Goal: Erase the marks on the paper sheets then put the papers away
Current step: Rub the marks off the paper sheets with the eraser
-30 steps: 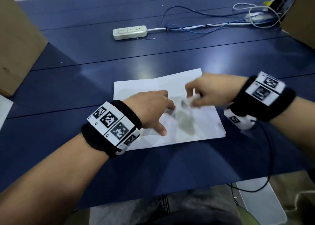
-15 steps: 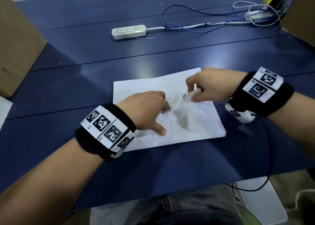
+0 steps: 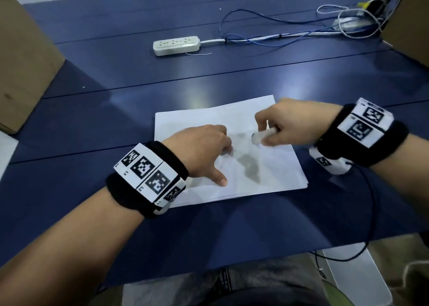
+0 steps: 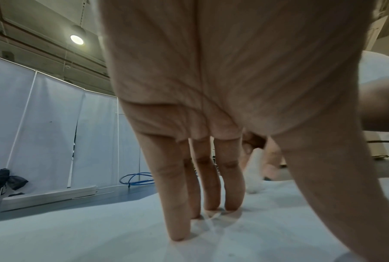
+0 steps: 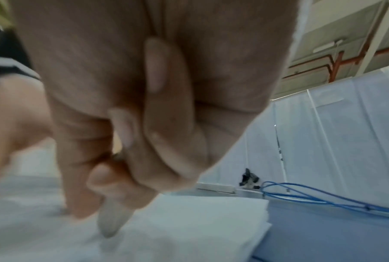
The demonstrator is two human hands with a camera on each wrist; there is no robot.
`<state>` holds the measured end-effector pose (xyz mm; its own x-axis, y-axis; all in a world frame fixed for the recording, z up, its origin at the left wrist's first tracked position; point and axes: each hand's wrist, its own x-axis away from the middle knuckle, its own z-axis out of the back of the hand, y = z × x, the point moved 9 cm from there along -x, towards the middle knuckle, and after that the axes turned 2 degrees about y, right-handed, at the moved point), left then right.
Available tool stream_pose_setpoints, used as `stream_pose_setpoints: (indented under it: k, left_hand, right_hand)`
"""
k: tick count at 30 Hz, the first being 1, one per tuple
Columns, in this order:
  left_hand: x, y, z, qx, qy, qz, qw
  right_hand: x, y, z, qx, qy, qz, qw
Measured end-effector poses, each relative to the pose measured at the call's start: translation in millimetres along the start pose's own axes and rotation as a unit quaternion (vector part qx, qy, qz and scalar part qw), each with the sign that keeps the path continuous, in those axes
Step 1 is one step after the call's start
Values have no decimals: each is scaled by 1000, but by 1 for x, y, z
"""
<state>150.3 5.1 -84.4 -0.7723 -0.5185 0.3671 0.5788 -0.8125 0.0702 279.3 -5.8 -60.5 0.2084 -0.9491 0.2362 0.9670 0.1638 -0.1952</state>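
Papers: a small stack of white sheets (image 3: 274, 178) lies flat on the blue surface (image 3: 116, 120), near its front edge, between the two forearms.
Mark: a grey smudge (image 3: 249, 167) sits on the top sheet, just right of the left thumb.
Left hand (image 3: 199, 152): palm down on the stack, fingers (image 4: 211, 186) straight and spread, tips pressing the top sheet; thumb stretched toward the front edge.
Right hand (image 3: 290, 124): fingers curled, pinching a white eraser (image 3: 263, 135) between thumb and forefinger; the other fingers (image 5: 162, 106) folded into the palm.
Eraser: tilted, its lower end down on the paper above the smudge, just beside the left fingertips; in the right wrist view it is blurred.
Wristbands: black bands with black-and-white marker tiles on both wrists; a thin black cable (image 3: 369, 213) hangs from the right one off the front edge.
Behind: a white power strip (image 3: 176, 45) lies well beyond the papers, with blue and white wires (image 3: 290, 30) trailing right.
Sides: cardboard boxes (image 3: 21, 62) stand at the left and right edges.
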Motion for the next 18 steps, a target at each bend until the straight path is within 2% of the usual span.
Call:
stream_pose_setpoints:
  k: [3, 5, 7, 10, 12, 14, 17, 18]
  left_hand:
    - [0, -1, -1, 1, -1, 2, 1000]
    - [-1, -1, -1, -3, -4, 3, 1000]
    - [-2, 0, -1, -7, -8, 2, 1000]
    - [-2, 1, 0, -8, -7, 3, 1000]
    - [-3, 2, 0, -12, -7, 2, 1000]
    - [-2, 3, 0, -13, -11, 1, 1000]
    - [-2, 2, -1, -13, -13, 3, 1000]
    - [-2, 1, -1, -14, -16, 4, 1000]
  right_hand:
    - [24, -26, -27, -60, -117, 62, 989]
    - [31, -32, -35, -73, -156, 72, 982]
    - [19, -22, -25, -47, -118, 48, 991]
    - [-3, 4, 1, -4, -11, -18, 1000]
    - [-5, 8, 7, -2, 18, -27, 999]
    - [6, -4, -1, -22, -18, 9, 1000]
    - [32, -30, -28, -62, -136, 60, 987]
    - [35, -32, -32, -62, -150, 61, 985]
